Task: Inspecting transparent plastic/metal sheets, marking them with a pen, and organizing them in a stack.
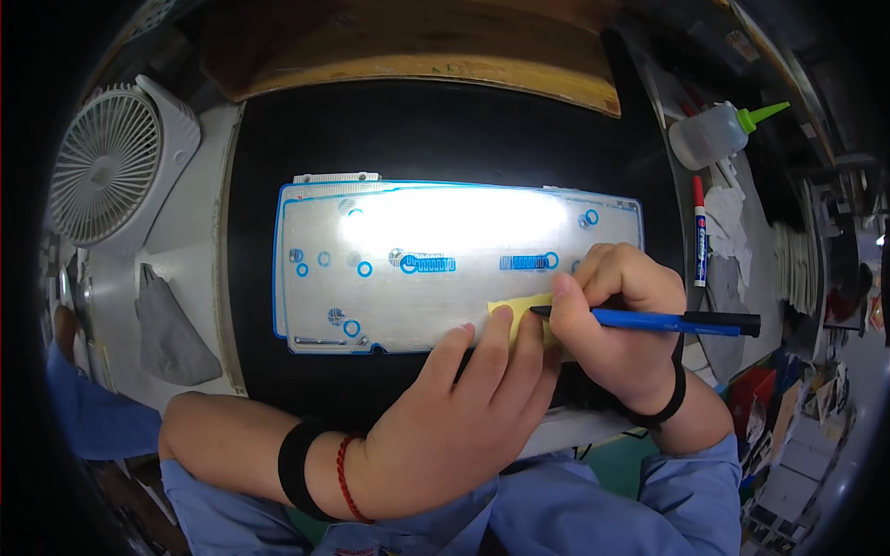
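A flat, pale rectangular panel with blue edging, blue rings and comb-like blue patterns lies on a black mat. On its near right edge rests a small yellow paper note. The fingers of my left hand are spread and pressed flat, with the fingertips on the note and the panel. In my right hand, pinched between thumb and fingers, is a blue pen with a black end. Its dark tip touches the note, close to my left fingertips. Bright glare whitens the panel's upper middle.
A white fan and a grey cloth are on the left. To the right lie a marker with a red cap and a clear squeeze bottle with a green nozzle. A wooden board borders the black mat at the back.
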Demonstrator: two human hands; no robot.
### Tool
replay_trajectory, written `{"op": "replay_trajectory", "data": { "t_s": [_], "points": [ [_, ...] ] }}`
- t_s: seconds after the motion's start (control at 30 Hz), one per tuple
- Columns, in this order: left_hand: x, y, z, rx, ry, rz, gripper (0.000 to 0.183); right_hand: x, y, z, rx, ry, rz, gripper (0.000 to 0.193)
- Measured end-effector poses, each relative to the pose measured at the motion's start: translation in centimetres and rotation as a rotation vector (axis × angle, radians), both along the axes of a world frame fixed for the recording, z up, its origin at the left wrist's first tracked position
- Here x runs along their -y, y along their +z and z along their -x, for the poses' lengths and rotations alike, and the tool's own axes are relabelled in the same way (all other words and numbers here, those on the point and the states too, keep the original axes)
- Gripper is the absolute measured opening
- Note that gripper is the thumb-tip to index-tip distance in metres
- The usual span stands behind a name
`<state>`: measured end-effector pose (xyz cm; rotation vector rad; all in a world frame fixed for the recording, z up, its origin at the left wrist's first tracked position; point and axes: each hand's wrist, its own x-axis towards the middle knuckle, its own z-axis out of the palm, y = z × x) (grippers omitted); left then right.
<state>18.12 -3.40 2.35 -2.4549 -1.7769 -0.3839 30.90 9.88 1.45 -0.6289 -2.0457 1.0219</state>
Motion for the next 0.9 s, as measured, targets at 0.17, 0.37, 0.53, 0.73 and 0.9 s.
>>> {"op": "replay_trajectory", "data": {
  "t_s": [0.17, 0.37, 0.53, 0.73, 0.9],
  "points": [
    [0.03, -0.20, 0.03, -0.005, -0.004, -0.002, 0.031, -0.10, -0.12, 0.10, 0.014, -0.003, -0.017, 0.027],
    [0.13, -0.23, 0.10, -0.002, -0.025, 0.022, 0.030, -0.08, 0.00, 0.24, 0.030, 0.000, -0.025, 0.027],
    [0.13, -0.50, -0.01, 0.004, -0.014, 0.008, 0.030, -0.06, -0.16, 0.44, 0.015, 0.005, -0.023, 0.027],
    [0.04, -0.38, 0.05, -0.016, -0.022, 0.009, 0.030, -0.12, -0.25, 0.52, 0.040, -0.015, -0.058, 0.028],
    [0.06, -0.41, 0.04, -0.008, -0.016, 0.006, 0.030, -0.06, -0.14, 0.19, 0.100, -0.004, -0.031, 0.028]
  ]
}}
